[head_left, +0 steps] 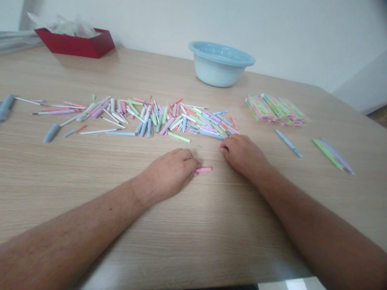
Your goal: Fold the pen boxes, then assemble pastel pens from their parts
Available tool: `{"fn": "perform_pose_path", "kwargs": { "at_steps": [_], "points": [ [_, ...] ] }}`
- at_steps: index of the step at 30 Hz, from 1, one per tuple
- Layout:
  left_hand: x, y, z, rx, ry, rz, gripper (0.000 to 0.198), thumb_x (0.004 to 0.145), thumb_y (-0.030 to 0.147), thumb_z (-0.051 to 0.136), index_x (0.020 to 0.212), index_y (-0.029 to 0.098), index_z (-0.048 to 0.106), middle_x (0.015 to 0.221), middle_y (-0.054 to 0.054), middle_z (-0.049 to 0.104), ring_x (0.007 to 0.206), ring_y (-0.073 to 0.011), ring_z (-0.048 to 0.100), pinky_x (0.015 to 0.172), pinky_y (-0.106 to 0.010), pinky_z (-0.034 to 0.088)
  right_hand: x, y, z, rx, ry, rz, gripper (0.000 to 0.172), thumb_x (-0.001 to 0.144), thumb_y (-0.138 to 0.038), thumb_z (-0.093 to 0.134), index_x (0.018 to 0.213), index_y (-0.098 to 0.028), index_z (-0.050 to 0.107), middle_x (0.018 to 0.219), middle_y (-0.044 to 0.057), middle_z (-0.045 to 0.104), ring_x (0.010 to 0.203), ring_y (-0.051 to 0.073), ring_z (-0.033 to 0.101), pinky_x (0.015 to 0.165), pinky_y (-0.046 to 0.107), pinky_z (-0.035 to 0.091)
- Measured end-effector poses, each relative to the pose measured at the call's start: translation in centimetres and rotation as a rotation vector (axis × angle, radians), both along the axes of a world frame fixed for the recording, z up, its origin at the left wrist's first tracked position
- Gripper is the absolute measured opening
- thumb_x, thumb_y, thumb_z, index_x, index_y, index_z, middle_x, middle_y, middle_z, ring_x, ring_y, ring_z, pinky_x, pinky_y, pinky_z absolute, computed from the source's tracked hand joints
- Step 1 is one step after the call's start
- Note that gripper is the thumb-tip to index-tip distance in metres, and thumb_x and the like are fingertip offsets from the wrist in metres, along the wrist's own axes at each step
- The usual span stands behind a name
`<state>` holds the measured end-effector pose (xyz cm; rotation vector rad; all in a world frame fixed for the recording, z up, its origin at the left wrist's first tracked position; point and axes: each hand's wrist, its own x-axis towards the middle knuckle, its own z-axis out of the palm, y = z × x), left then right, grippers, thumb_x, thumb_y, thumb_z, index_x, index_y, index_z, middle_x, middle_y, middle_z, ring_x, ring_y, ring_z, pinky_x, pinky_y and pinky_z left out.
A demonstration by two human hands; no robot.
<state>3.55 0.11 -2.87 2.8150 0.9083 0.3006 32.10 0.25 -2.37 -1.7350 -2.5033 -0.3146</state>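
My left hand [175,171] is closed around a pink pen part [204,170], a short plastic tube whose free end points right, just above the table. My right hand [244,155] rests at the right end of a long heap of pen parts [166,121], fingers curled and thumb near the fingertips. Whatever those fingers may pinch is hidden. Barrels, caps and thin white refills in pink, green, blue, purple and white make up the heap. Close to the right fingertips lies a blue pen barrel [208,133]. A light green barrel [179,137] lies at the heap's front edge.
Right of the heap are a blue pen [288,143], a green pen [328,154] beside a purple pen [337,156], and stacked printed packs [276,109]. A light blue basin [222,66] and a red box [75,43] with plastic bags stand behind. Grey-blue brushes [52,133] lie left.
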Motion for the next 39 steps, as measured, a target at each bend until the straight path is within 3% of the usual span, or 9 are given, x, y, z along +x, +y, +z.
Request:
{"fn": "perform_pose_path", "kwargs": {
  "at_steps": [8,18,23,28,31,35,39],
  "points": [
    [0.0,-0.3,0.8,-0.044,-0.055,-0.02,0.016,0.112,0.022,0.063,0.106,0.017,0.077,0.108,-0.011,0.073,0.104,-0.0306,0.07,0.094,-0.046,0.058,0.4,-0.2,-0.5,0.029,0.096,-0.046,0.016,0.11,-0.02,0.062,0.11,-0.016,0.078,0.114,0.016,0.079,0.116,0.034,0.071,0.11,0.044,0.051],
    [0.1,-0.6,1.2,-0.074,-0.075,-0.008,0.014,0.111,0.022,0.061,0.109,0.016,0.074,0.112,-0.012,0.075,0.106,-0.0302,0.071,0.095,-0.044,0.057,0.2,-1.1,0.5,0.014,0.312,-0.086,0.014,0.104,-0.023,0.064,0.103,-0.02,0.078,0.106,0.013,0.082,0.101,0.031,0.075,0.095,0.041,0.057],
    [0.1,-0.5,1.1,-0.076,-0.095,-0.02,0.011,0.11,0.02,0.063,0.109,0.017,0.074,0.11,-0.01,0.077,0.105,-0.0294,0.071,0.094,-0.043,0.058,0.2,-1.4,0.4,0.011,0.337,-0.03,0.027,0.104,-0.025,0.06,0.115,-0.018,0.083,0.11,0.014,0.084,0.099,0.031,0.077,0.095,0.043,0.061],
    [0.1,-0.6,1.1,-0.072,-0.13,-0.026,0.008,0.109,0.021,0.067,0.105,0.018,0.073,0.105,-0.009,0.078,0.1,-0.0277,0.071,0.091,-0.041,0.058,1.2,-1.3,0.3,0.06,0.334,-0.006,0.035,0.106,-0.027,0.056,0.122,-0.02,0.086,0.117,0.015,0.085,0.11,0.032,0.078,0.102,0.047,0.061],
    [0.1,-0.6,1.3,-0.073,-0.125,-0.021,0.01,0.109,0.021,0.066,0.101,0.018,0.072,0.103,-0.009,0.077,0.096,-0.0268,0.071,0.091,-0.04,0.058,2.1,-1.2,1.1,0.076,0.363,-0.071,0.036,0.106,-0.031,0.056,0.123,-0.02,0.086,0.118,0.016,0.086,0.109,0.033,0.079,0.1,0.047,0.061],
    [0.2,-0.8,1.6,-0.104,-0.132,-0.032,0.009,0.109,0.018,0.065,0.109,0.017,0.074,0.107,-0.009,0.078,0.102,-0.0273,0.072,0.092,-0.04,0.058,3.3,-1.0,2.4,0.071,0.447,-0.22,0.033,0.103,-0.037,0.063,0.12,-0.021,0.086,0.107,0.014,0.086,0.095,0.031,0.079,0.088,0.043,0.06],
    [0.2,-0.9,1.6,-0.13,-0.133,-0.032,0.01,0.109,0.02,0.066,0.111,0.016,0.075,0.11,-0.01,0.079,0.105,-0.0276,0.072,0.093,-0.04,0.058,4.4,-0.8,2.8,0.065,0.493,-0.319,0.036,0.099,-0.043,0.065,0.12,-0.021,0.085,0.104,0.013,0.087,0.088,0.029,0.078,0.076,0.039,0.057]
  ]
}}
